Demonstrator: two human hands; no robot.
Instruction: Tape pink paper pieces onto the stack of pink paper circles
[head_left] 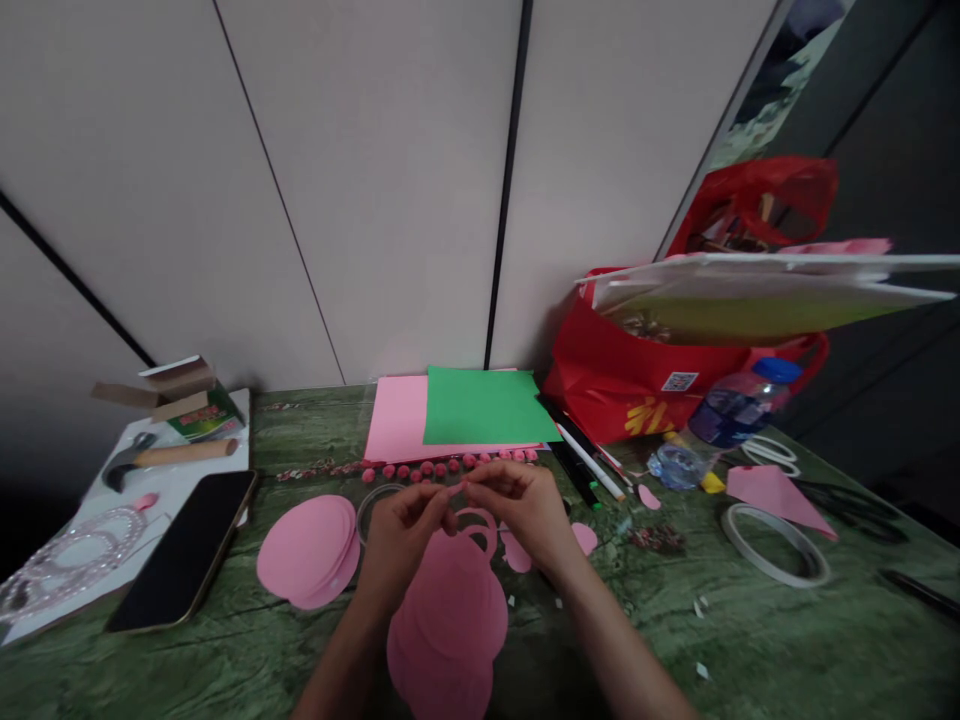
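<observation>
My left hand (405, 530) and my right hand (525, 505) meet over the middle of the table, fingertips pinched on a small pink paper piece (455, 489) between them. Its full shape is hidden by my fingers. Below my hands lies a pile of overlapping pink paper circles (450, 620), with a pink paper ring (489, 535) at its top edge. Left of my left hand sits another stack of pink circles (307, 550). A clear tape roll (367, 510) is partly covered by my left hand. Small pink cutouts (583, 538) lie beside my right hand.
Green paper (487, 405) over pink sheets (394, 420) lies against the wall. To the right are a red bag (600, 360), a bottle (720, 420), a tape roll (776, 545) and black scissors (855, 505). A phone (187, 550) and a hammer (172, 455) lie left.
</observation>
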